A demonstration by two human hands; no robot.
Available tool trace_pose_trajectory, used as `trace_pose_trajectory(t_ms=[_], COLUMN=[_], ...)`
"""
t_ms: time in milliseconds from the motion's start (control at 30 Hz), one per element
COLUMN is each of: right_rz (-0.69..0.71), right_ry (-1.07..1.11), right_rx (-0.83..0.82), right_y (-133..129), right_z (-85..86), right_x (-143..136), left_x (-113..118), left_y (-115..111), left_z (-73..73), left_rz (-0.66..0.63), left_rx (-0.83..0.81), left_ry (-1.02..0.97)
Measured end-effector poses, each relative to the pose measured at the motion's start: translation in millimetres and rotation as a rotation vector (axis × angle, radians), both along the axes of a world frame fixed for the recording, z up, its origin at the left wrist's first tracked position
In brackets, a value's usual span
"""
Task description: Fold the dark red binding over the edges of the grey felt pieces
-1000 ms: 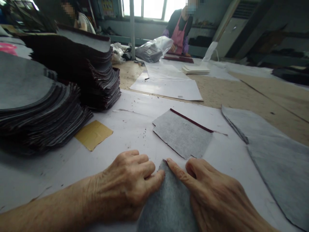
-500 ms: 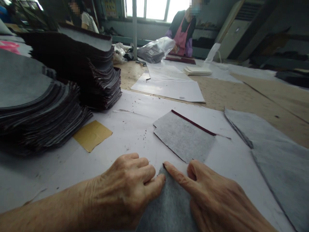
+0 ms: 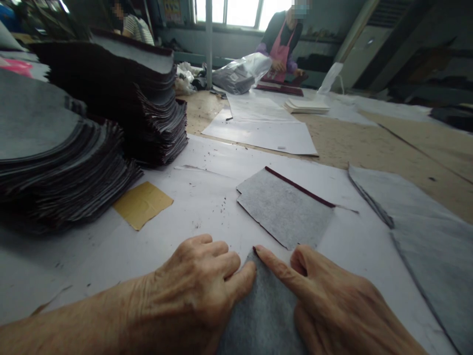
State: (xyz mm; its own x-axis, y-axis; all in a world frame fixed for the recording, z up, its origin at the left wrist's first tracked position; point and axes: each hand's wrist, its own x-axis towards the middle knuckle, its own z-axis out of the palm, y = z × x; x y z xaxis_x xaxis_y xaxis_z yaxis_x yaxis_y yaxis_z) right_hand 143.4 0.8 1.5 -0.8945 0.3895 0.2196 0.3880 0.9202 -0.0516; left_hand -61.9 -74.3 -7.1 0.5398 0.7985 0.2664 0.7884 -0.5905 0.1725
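Observation:
A grey-backed sheet of material (image 3: 264,305) lies on the white table covering at the bottom centre, its narrow dark corner pointing away from me. My left hand (image 3: 207,281) is closed at its left edge, thumb pressed on the sheet and the other fingers curled under. From the other side my right hand (image 3: 328,291) pins it, index fingertip on the dark corner and remaining fingers bent; its thumb is low against the sheet. Just beyond lies a second grey-backed piece (image 3: 286,207) with a dark red strip along its far edge and a loose thread at one end.
Tall stacks of dark red, grey-backed sheets (image 3: 121,103) stand at left, beside a yellow square (image 3: 144,204). Larger grey sheets (image 3: 432,246) lie at right. Farther back are white boards (image 3: 266,130), a plastic-wrapped bundle (image 3: 240,74) and a person in a pink apron (image 3: 279,49).
The view has shifted slightly. My hands keep nearly the same hold on the sheet. In the background, the person in the apron has moved their hands, one now holding a dark piece.

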Motion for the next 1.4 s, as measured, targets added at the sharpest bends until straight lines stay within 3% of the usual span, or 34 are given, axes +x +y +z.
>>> trace_pose_trajectory(t_ms=[367,533,633,833,900,1100,1233,1333,1400], right_rz=[-0.039,-0.149,-0.268,-0.425,-0.399,-0.035,-0.116,-0.207,-0.276], right_ry=[-0.099,0.153,0.194,0.072,0.107,0.384,0.239,0.089,0.056], right_rx=[-0.028,-0.248,-0.235,-0.299,-0.303,-0.038,0.024,-0.072,-0.184], right_y=[-4,-2,-5,-12,-16,-21,-15,-11,-10], right_z=[2.9,7.8,6.5,7.4,6.9,-6.5,-6.9,-2.2,2.7], right_x=[-3,9,18,17,14,-8,-9,8,21], left_x=[0,0,-1,-7,-7,-6,-9,-10,-11], left_y=[1,2,2,4,6,16,18,17,17], left_z=[-0.3,-0.9,-2.5,1.2,2.6,-7.6,-16.1,-17.4,-16.5], left_rz=[0.003,0.002,-0.009,-0.002,0.015,-0.055,-0.016,0.032,0.049], left_rx=[0.002,0.013,0.005,0.049,0.105,0.166,0.214,0.243,0.176], left_ry=[0.004,0.001,-0.004,-0.335,-0.388,-0.277,-0.341,-0.362,-0.368])
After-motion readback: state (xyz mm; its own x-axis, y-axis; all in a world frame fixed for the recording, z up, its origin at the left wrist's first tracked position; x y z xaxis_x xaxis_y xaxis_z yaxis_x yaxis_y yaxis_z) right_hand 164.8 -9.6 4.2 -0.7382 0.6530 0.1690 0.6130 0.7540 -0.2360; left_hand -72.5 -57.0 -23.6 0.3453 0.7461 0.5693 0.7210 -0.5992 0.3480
